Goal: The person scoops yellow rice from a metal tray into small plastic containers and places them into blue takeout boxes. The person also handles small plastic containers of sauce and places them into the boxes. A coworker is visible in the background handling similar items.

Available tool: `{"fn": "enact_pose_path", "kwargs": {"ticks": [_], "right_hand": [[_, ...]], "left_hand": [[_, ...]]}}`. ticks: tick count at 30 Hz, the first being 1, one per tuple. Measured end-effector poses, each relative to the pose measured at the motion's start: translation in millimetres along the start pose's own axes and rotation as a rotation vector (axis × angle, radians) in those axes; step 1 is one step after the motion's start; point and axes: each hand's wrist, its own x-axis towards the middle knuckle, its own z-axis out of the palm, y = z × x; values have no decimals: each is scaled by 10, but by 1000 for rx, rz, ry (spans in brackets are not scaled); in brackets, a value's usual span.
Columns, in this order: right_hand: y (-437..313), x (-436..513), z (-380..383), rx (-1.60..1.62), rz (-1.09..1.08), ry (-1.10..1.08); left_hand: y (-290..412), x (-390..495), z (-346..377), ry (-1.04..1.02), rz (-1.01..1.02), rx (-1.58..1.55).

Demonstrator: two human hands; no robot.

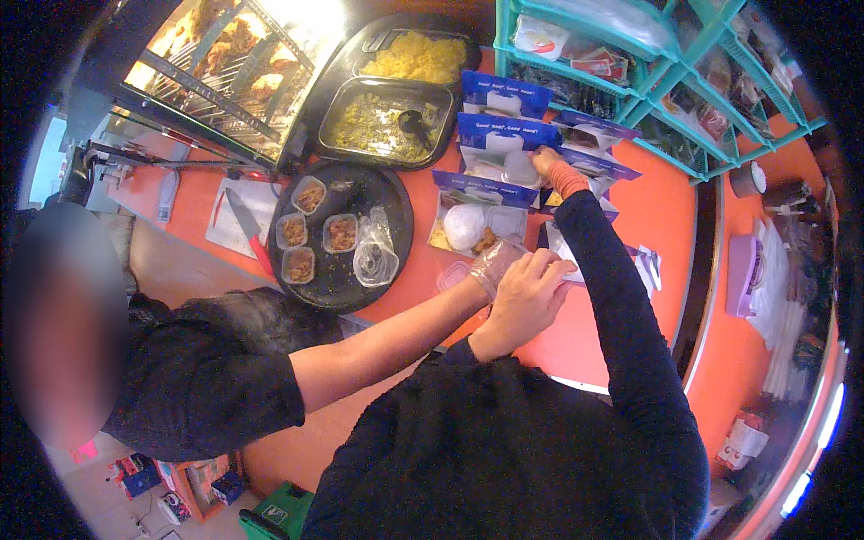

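My right hand reaches into the row of open paper food boxes, its fingers beside a clear plastic cup in the middle box with a blue lid. Whether they pinch the cup or the box is unclear. My left hand lies nearer my body, fingers bent at the edge of a white box; its grip is partly hidden. Just beside it is a co-worker's hand in a clear plastic glove, at the front box, which holds a white wrapped ball, yellow rice and a fried piece.
A round black tray carries several small cups of shredded food and a crumpled plastic bag. Left of it, a red-handled knife lies on a white cutting board. Rice trays, a lit food warmer and turquoise racks stand behind.
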Motion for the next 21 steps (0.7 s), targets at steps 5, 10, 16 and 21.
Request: {"fn": "enact_pose_path", "kwargs": {"ticks": [5, 10, 16, 21], "right_hand": [[-156, -313, -29, -154, 93, 126], [-285, -492, 21, -172, 83, 252], [-233, -327, 35, 42, 4, 237], [-206, -306, 156, -92, 6, 241]], "left_hand": [[46, -124, 262, -113, 1, -12], [-12, -331, 462, -188, 12, -64], [-90, -483, 548, -276, -23, -78], [-195, -474, 615, -337, -100, -43]]}}
